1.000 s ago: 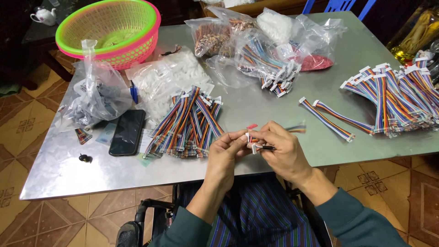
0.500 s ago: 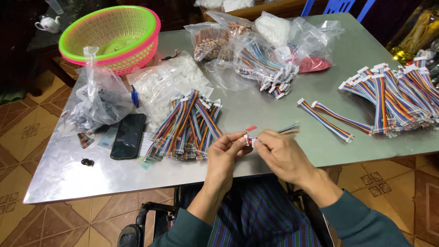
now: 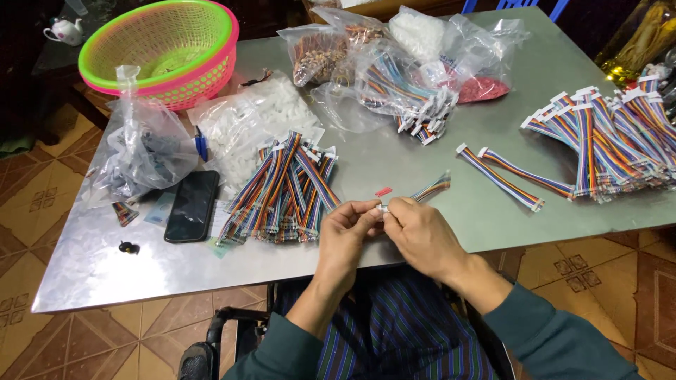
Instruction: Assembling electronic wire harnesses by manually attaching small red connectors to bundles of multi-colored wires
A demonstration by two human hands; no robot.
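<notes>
— Rainbow-striped, that short ribbon cable point(image 3: 431, 188): where is it in the head view?

— Over the near edge of the steel table point(image 3: 436, 162), one end pinched between both hands, the free end fanning up and to the right. The left hand point(image 3: 348, 229) nips its small white connector point(image 3: 382, 208) with thumb and forefinger closed narrow; the right hand point(image 3: 420, 232) closes on the same end from the other side, fingertips touching it.

— How many more cables?

— Two lie singly point(image 3: 517, 176) right of the hands. A stack point(image 3: 285, 190) lies left of them and a larger heap point(image 3: 612, 137) at the far right, both too many to count. One small red piece point(image 3: 383, 191) lies just beyond the hands.

— Anything else?

— One black phone point(image 3: 191, 205), one green-and-pink basket point(image 3: 162, 49), and several clear bags point(image 3: 415, 63) of parts; their exact count I cannot tell.
</notes>
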